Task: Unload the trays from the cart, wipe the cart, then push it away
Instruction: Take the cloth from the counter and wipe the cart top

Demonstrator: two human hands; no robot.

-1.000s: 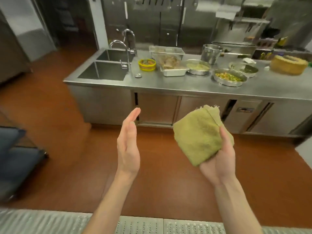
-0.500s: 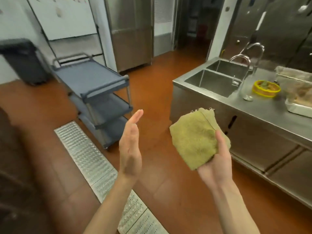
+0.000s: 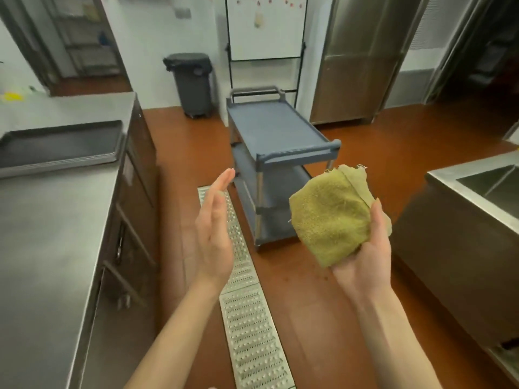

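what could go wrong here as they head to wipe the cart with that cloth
The perforated floor drain grate runs between the person and the blue cart; a foot might catch or slip on it. The green cloth sits bunched in the right hand alone, with the left hand open, so it could drop on the floor.

An orange-brown floor (image 3: 323, 318) is crossed by a perforated metal drain grate (image 3: 250, 318). Left of the grate a steel counter (image 3: 50, 234) is seen; beyond it, a grey bin (image 3: 192, 82) against a white wall (image 3: 148, 37).
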